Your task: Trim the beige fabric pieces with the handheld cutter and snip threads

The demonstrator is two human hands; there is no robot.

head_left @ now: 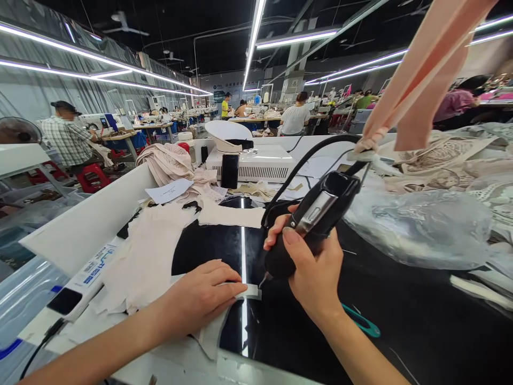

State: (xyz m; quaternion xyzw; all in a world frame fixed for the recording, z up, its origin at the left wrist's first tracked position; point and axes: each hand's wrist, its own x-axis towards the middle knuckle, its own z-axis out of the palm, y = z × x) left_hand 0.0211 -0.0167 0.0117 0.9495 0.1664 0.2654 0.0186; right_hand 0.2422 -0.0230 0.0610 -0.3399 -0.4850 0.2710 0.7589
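Observation:
My right hand (312,267) is wrapped round a black hand-held cutting tool (310,224) with a metal clip and a black cable (304,160) running up from it. Its tip points down at a small white fabric strip (250,291) lying on the black glossy work surface (401,310). My left hand (202,294) lies flat with fingers together, pressing that strip and a pale fabric piece (148,256) down beside the tip. A bright light line (243,251) runs along the surface between my hands.
A white machine (252,160) stands at the back of the table with folded beige fabric (168,160) and a paper slip (168,191) to its left. Clear plastic bags (420,224) and lace pieces lie right. Teal scissors (360,321) lie by my right wrist. Other people sit at distant tables.

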